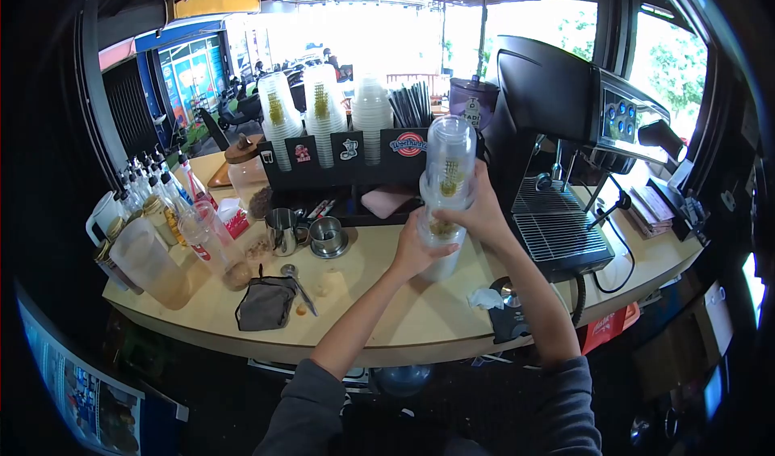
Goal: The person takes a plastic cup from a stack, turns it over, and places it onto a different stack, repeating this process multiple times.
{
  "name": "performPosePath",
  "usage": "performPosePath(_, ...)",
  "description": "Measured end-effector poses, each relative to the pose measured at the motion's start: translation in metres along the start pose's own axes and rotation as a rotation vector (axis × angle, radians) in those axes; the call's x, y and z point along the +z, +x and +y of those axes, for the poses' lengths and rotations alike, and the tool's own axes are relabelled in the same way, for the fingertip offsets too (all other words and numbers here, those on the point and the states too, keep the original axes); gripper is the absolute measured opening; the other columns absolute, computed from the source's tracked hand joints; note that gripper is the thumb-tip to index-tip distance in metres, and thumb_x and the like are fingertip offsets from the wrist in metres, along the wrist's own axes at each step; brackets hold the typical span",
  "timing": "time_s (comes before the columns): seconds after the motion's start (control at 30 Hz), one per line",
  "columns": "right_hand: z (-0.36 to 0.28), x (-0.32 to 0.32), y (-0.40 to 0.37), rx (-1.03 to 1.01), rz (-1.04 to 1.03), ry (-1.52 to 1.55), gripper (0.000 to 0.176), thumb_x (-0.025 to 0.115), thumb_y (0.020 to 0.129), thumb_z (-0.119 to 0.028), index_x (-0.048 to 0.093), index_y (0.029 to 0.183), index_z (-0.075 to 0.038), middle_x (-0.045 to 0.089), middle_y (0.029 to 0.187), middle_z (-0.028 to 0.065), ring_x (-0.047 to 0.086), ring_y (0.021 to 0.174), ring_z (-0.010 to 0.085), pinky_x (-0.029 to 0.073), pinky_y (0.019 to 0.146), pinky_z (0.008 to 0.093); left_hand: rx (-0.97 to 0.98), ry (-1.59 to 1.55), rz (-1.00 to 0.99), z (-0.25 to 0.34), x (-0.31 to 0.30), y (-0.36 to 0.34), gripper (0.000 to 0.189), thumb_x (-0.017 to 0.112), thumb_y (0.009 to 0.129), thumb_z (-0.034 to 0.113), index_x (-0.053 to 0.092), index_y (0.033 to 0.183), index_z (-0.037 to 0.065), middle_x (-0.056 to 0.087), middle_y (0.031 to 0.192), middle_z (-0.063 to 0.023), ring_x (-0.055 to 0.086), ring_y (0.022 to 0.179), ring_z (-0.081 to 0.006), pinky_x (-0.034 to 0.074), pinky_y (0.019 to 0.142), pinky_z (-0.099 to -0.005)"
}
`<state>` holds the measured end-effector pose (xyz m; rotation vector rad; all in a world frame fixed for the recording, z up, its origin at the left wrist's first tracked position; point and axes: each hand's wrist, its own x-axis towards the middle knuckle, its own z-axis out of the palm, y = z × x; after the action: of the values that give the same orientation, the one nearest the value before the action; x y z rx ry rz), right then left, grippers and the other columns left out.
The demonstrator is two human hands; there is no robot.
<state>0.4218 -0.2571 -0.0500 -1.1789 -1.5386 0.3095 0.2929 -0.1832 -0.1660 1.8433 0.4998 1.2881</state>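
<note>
A tall column of clear plastic cups (450, 145) with gold print stands upright in front of me, over the counter. My left hand (420, 250) wraps around the lower part of this column. Higher up, my right hand (476, 214) is closed around it from the right side, thumb across the front. Below my hands, the pale lower end of the cups (441, 270) shows close over the counter top. Behind them is a black cup holder (323, 180) with several tall cup stacks and a bunch of black straws (410, 105).
An espresso machine (565, 100) with a drip tray (557, 222) stands at the right. Left on the counter (379, 311) are a metal pitcher (281, 231), a spoon (300, 288), a dark cloth (266, 303), a plastic jug (149, 262) and several bottles. A crumpled tissue (485, 298) lies near the front edge.
</note>
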Motion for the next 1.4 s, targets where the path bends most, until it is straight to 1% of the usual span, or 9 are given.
performPosePath(0.2,-0.045,-0.011,0.006,-0.281,0.088,-0.319,0.095,0.083,0.053,-0.017,0.033,0.132,0.001,0.041,0.123,0.0205,0.043,0.117,0.0353,0.037,0.100,0.0415,0.003,-0.028,-0.046,0.021,-0.023,0.000,0.118,0.087,0.058,0.038,0.015,0.143,0.000,0.040,0.136,-0.0197,0.041,0.127,-0.0286,0.035,0.104,-0.0378)
performPosePath(0.27,-0.058,-0.014,-0.001,-0.395,-0.012,-0.406,0.091,0.081,0.056,-0.016,0.034,0.134,-0.005,0.042,0.124,0.0177,0.043,0.116,0.0374,0.036,0.100,0.0426,0.082,-0.302,0.051,0.043,-0.048,0.001,0.122,0.084,0.061,0.041,0.005,0.146,0.003,0.029,0.143,-0.0192,0.031,0.133,-0.0283,0.029,0.108,-0.0393)
performPosePath(0.47,-0.083,0.000,-0.032,-0.454,-0.302,-0.523,0.086,0.078,0.059,-0.020,0.037,0.135,-0.012,0.041,0.125,0.0165,0.041,0.119,0.0355,0.031,0.102,0.0459,0.396,-0.362,0.111,0.133,-0.099,-0.031,0.100,0.078,0.067,0.027,0.018,0.144,0.005,0.035,0.139,-0.0162,0.042,0.125,-0.0242,0.037,0.103,-0.0378)
performPosePath(0.53,-0.081,0.007,-0.043,-0.429,-0.426,-0.400,0.087,0.077,0.059,-0.018,0.037,0.135,-0.012,0.040,0.129,0.0160,0.039,0.121,0.0359,0.031,0.102,0.0472,0.224,-0.202,0.017,0.128,-0.118,-0.048,0.087,0.077,0.069,0.023,0.030,0.140,0.003,0.045,0.131,-0.0154,0.050,0.116,-0.0215,0.043,0.098,-0.0354)
performPosePath(0.6,-0.078,0.012,-0.054,-0.419,-0.380,-0.350,0.082,0.077,0.062,-0.016,0.039,0.134,-0.009,0.042,0.129,0.0148,0.042,0.120,0.0331,0.035,0.100,0.0438,0.248,-0.158,0.097,0.121,-0.119,-0.061,0.070,0.073,0.076,0.018,0.038,0.134,0.002,0.052,0.122,-0.0135,0.055,0.109,-0.0188,0.044,0.096,-0.0332)
performPosePath(0.67,-0.067,0.021,-0.065,-0.285,-0.221,-0.127,0.072,0.077,0.067,-0.013,0.044,0.130,-0.006,0.049,0.122,0.0143,0.051,0.112,0.0300,0.041,0.096,0.0381,0.011,-0.388,0.281,0.097,-0.119,-0.075,0.058,0.067,0.083,0.017,0.039,0.132,0.002,0.052,0.118,-0.0123,0.056,0.106,-0.0170,0.049,0.090,-0.0312)
performPosePath(0.73,-0.048,0.037,-0.080,-0.336,-0.167,-0.108,0.050,0.070,0.080,-0.013,0.051,0.124,-0.002,0.059,0.111,0.0124,0.058,0.101,0.0233,0.045,0.090,0.0324,-0.087,-0.467,0.335,0.083,-0.113,-0.088,0.045,0.060,0.090,0.020,0.041,0.128,0.005,0.052,0.115,-0.0097,0.057,0.103,-0.0164,0.054,0.083,-0.0308)
performPosePath(0.83,-0.028,0.068,-0.101,0.009,-0.281,0.427,0.026,0.048,0.096,-0.009,0.056,0.116,0.006,0.066,0.102,0.0125,0.063,0.096,0.0191,0.048,0.088,0.0300,-0.350,-0.583,0.343,0.071,-0.104,-0.101,0.038,0.053,0.094,0.027,0.040,0.127,0.011,0.048,0.120,-0.0080,0.056,0.104,-0.0178,0.056,0.079,-0.0340)
performPosePath(1.4,-0.036,0.115,-0.106,0.038,-0.350,0.729,0.022,0.063,0.086,-0.001,0.062,0.107,0.004,0.065,0.105,0.0121,0.062,0.097,0.0178,0.050,0.085,0.0294,-0.159,-0.738,0.236,0.063,-0.126,-0.109,0.046,0.058,0.092,0.021,0.038,0.130,0.004,0.053,0.122,-0.0094,0.056,0.109,-0.0207,0.048,0.092,-0.0368)
